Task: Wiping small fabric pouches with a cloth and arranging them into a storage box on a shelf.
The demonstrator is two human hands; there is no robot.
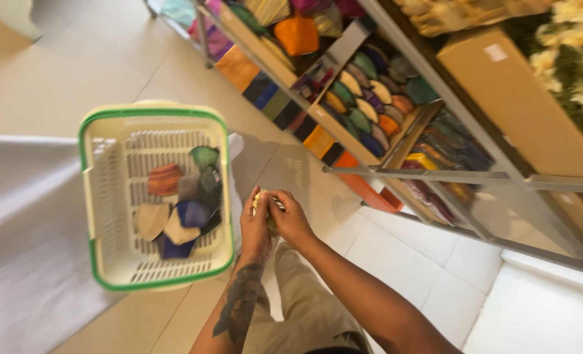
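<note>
Meeting low in the middle of the view, the left hand (255, 226) and the right hand (291, 219) close together around a small pale yellowish item (263, 198), most of it hidden by the fingers, so its kind cannot be told; both hands curl fairly tight on it, thumbs and fingertips pinching it from either side. At about 9 o'clock from the hands, just beside them, sits a cream plastic basket (108, 196) with a green rim, and how it is carried cannot be told. Inside lie small folded pouches: an orange striped one (164, 179), a green one (204, 157), a dark blue one (193, 213), and cream ones (151, 219) toward the basket's near end. The basket's right rim comes close to the left wrist, leaving only a narrow gap there. At 1 to 2 o'clock, a metal-framed shelf rack (429, 174) runs diagonally across the upper right, its bays packed with rows of coloured pouches (363, 98) and folded fabrics (265, 92); its lower rail and posts jut out toward the hands at 3 o'clock. A brown cardboard box (521, 111) sits on top of the rack at the upper right, with cream artificial flowers (573, 46) at the corner. Pale tiled floor (396, 262) opens between the rack and the person's khaki trousers (304, 308), and wider floor spreads at 11 o'clock beyond the basket. A grey-white cloth surface (23, 236) fills the left edge at 8 to 9 o'clock.
</note>
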